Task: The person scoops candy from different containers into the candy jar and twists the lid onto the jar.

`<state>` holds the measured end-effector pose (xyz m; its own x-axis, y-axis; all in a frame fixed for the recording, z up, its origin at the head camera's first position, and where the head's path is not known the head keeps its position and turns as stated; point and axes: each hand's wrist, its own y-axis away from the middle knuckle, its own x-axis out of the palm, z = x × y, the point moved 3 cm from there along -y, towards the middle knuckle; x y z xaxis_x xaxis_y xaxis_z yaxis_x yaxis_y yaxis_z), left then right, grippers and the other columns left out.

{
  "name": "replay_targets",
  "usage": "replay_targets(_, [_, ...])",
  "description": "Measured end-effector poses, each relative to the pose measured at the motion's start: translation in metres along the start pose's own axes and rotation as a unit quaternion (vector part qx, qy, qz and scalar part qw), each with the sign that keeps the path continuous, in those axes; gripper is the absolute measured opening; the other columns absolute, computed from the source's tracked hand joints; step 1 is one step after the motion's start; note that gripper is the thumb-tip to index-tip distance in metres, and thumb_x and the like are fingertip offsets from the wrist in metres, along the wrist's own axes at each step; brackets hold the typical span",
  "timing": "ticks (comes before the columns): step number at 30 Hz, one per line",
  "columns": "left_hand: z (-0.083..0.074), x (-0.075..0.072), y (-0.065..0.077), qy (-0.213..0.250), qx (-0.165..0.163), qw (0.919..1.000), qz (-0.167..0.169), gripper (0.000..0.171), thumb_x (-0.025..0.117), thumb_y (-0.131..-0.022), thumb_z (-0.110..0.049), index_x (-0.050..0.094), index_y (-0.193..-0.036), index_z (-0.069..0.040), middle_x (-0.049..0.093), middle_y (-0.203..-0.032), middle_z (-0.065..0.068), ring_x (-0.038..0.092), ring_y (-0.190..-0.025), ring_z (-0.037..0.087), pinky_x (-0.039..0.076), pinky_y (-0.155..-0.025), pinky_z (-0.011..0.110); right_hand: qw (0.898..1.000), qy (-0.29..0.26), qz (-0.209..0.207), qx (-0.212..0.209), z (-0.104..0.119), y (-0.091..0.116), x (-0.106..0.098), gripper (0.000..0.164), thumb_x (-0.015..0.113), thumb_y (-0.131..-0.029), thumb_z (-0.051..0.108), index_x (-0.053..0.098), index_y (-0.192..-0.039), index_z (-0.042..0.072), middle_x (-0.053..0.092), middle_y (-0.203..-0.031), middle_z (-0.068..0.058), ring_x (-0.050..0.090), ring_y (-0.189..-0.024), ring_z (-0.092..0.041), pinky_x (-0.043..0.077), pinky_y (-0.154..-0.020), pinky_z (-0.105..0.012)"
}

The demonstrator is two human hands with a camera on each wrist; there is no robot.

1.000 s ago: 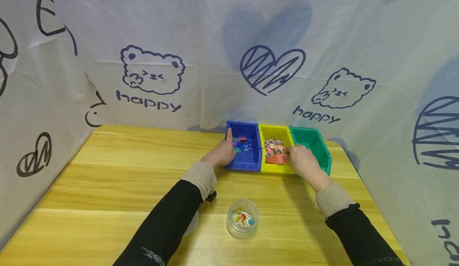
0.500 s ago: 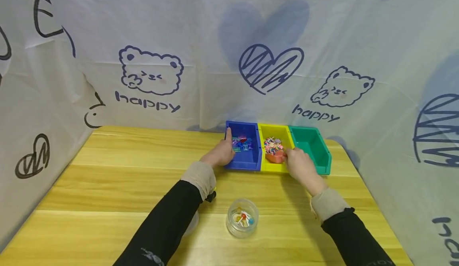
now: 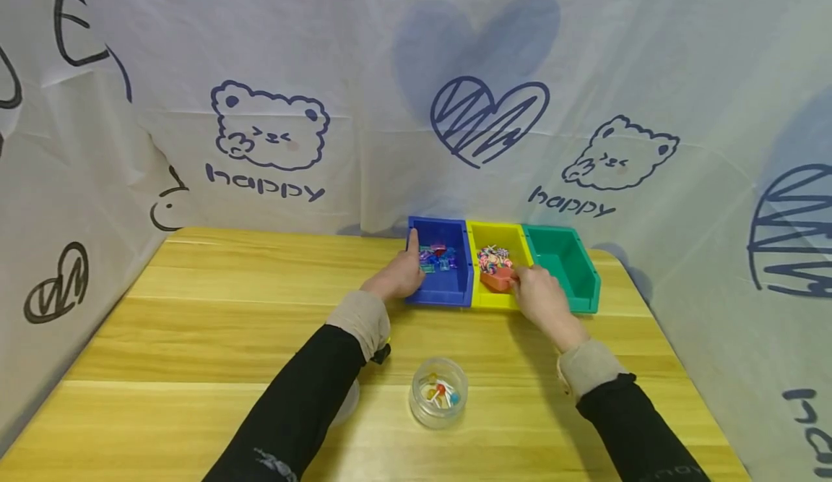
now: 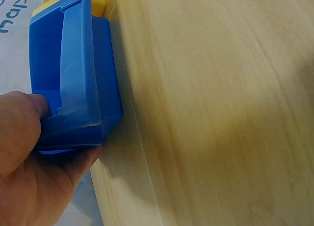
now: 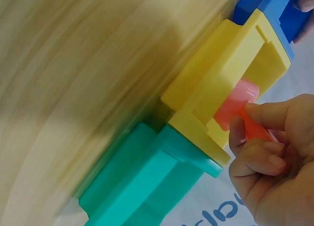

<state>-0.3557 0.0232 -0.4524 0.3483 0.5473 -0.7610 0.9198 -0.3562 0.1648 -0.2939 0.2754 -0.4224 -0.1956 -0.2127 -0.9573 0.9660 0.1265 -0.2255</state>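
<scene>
My left hand (image 3: 398,274) grips the left side wall of the blue bin (image 3: 442,295); in the left wrist view the thumb is inside and fingers are outside the wall (image 4: 73,88). Clear, coloured gem-like pieces (image 3: 438,258) lie in that bin. My right hand (image 3: 541,298) pinches the handle of a red scoop (image 3: 497,280), seen closer in the right wrist view (image 5: 239,103). The scoop sits inside the yellow bin (image 3: 486,300), against a heap of small multicoloured pieces (image 3: 494,259). What its bowl holds is hidden in the wrist view.
A green bin (image 3: 573,274) adjoins the yellow one on the right. Nearer on the wooden table (image 3: 195,337), a clear jar (image 3: 422,415) holds small lollipop-like sticks (image 3: 442,393). A clear round item (image 3: 349,404) is partly hidden behind my left sleeve. White printed cloth (image 3: 383,157) hangs behind.
My right hand has moved the scoop slightly away from me, toward the heap, and its bowl has tilted. My left hand keeps its grip on the blue bin.
</scene>
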Motion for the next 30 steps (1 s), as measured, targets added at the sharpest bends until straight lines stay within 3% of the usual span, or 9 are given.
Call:
replay_targets(8, [0.001, 0.001, 0.000, -0.011, 0.008, 0.9999, 0.005, 0.088, 0.050, -0.108, -0.011, -0.019, -0.163, -0.004, 0.055, -0.147, 0.028, 0.060, -0.130, 0.035, 0.045, -0.113, 0.044, 1.000, -0.005, -0.009, 0.000, 0.001, -0.003, 0.004, 0.011, 0.066, -0.098, 0.006, 0.072, -0.100, -0.004, 0.064, -0.087, -0.025, 0.064, -0.078, -0.045, 0.053, -0.064, -0.059])
replay_targets(12, [0.000, 0.000, 0.001, -0.005, 0.005, 1.0000, 0.004, 0.088, 0.050, -0.108, -0.011, -0.019, -0.163, -0.005, 0.049, -0.152, 0.028, 0.054, -0.137, 0.036, 0.041, -0.117, 0.044, 1.000, -0.003, -0.004, 0.008, 0.001, -0.006, 0.006, 0.015, 0.066, -0.098, 0.007, 0.073, -0.105, -0.004, 0.066, -0.090, -0.025, 0.065, -0.080, -0.044, 0.054, -0.066, -0.058])
replay_targets(15, [0.000, 0.000, 0.001, -0.007, 0.005, 0.9999, 0.006, 0.088, 0.049, -0.108, -0.011, -0.020, -0.163, -0.005, 0.063, -0.135, 0.027, 0.065, -0.121, 0.034, 0.051, -0.106, 0.039, 1.000, -0.001, 0.002, 0.015, 0.001, -0.009, 0.008, 0.017, 0.065, -0.100, 0.008, 0.073, -0.107, -0.005, 0.067, -0.093, -0.026, 0.065, -0.081, -0.044, 0.055, -0.067, -0.058])
replay_targets(19, [0.001, 0.000, -0.001, -0.011, 0.010, 0.9999, 0.005, 0.089, 0.049, -0.108, -0.011, -0.020, -0.162, -0.004, 0.066, -0.129, 0.027, 0.067, -0.115, 0.033, 0.053, -0.101, 0.040, 1.000, -0.001, -0.003, 0.017, 0.002, -0.013, 0.010, 0.015, 0.066, -0.100, 0.009, 0.073, -0.104, -0.003, 0.068, -0.093, -0.025, 0.066, -0.082, -0.045, 0.056, -0.068, -0.058])
replay_targets(22, [0.002, 0.000, -0.002, -0.009, 0.011, 0.9999, 0.001, 0.088, 0.050, -0.107, -0.011, -0.019, -0.162, -0.003, 0.055, -0.146, 0.030, 0.058, -0.132, 0.036, 0.045, -0.114, 0.043, 1.000, 0.000, -0.004, 0.020, 0.005, -0.015, 0.011, 0.013, 0.065, -0.100, 0.009, 0.073, -0.101, -0.002, 0.068, -0.093, -0.025, 0.067, -0.081, -0.046, 0.055, -0.066, -0.059])
replay_targets(30, [0.003, 0.000, -0.001, -0.013, 0.019, 0.9997, -0.005, 0.088, 0.051, -0.107, -0.010, -0.017, -0.162, -0.001, 0.057, -0.144, 0.030, 0.056, -0.135, 0.037, 0.042, -0.116, 0.044, 0.999, 0.013, 0.004, 0.032, 0.010, -0.020, 0.014, 0.014, 0.063, -0.101, 0.009, 0.072, -0.101, -0.002, 0.066, -0.094, -0.024, 0.066, -0.080, -0.047, 0.056, -0.065, -0.058])
